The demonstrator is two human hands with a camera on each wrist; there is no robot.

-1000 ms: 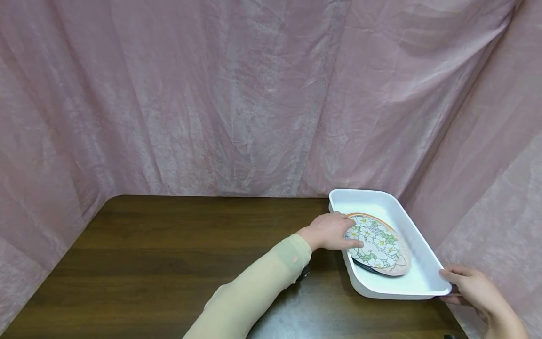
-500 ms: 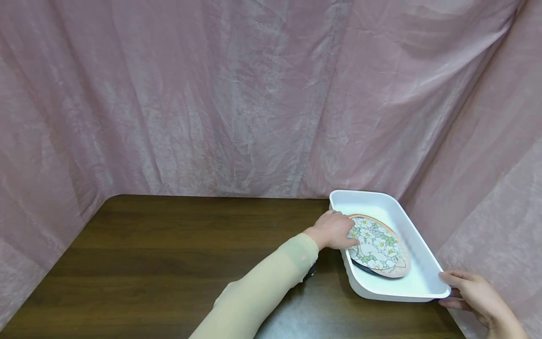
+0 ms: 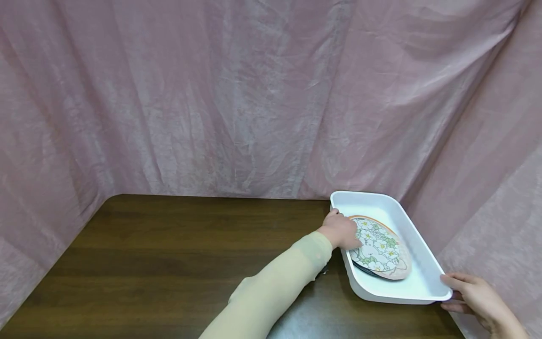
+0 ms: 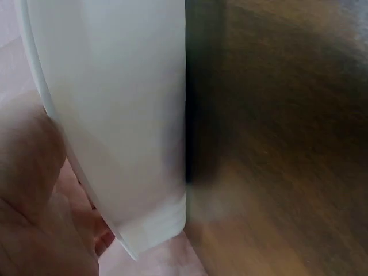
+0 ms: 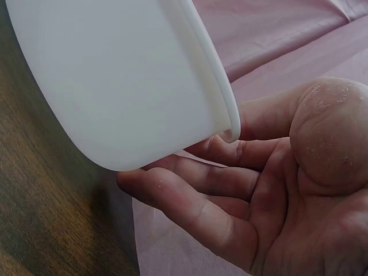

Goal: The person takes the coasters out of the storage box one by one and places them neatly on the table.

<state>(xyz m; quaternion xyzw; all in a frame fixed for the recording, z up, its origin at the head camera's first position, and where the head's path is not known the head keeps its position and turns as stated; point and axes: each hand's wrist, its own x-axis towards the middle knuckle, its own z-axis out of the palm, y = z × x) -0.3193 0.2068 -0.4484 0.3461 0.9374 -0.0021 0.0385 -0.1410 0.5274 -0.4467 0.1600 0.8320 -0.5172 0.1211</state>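
Note:
A white plastic tray (image 3: 423,270) with raised walls stands on the right side of the table. Flat round pieces (image 3: 381,247) lie overlapped in it; the top one is printed with white flowers and a rabbit, and an orange edge and a black edge show beneath. My left hand (image 3: 342,230) holds the tray's left rim, partly covering the round pieces' left side. In the left wrist view, the hand (image 4: 34,190) is blurred against the rim. My right hand (image 3: 480,296) grips the near right corner, thumb at the rim; in the right wrist view its fingers (image 5: 195,213) reach under the tray.
The brown wooden table (image 3: 169,263) stretches out to the left. Pink curtains (image 3: 254,117) hang behind it and along the right, close to the tray's far and right sides. The tray's near right corner reaches the table's right edge.
The tray has slid slightly toward me, its round pieces and my right hand moving with it. My left hand has shifted a little right, and its fingers have drawn in at the rim.

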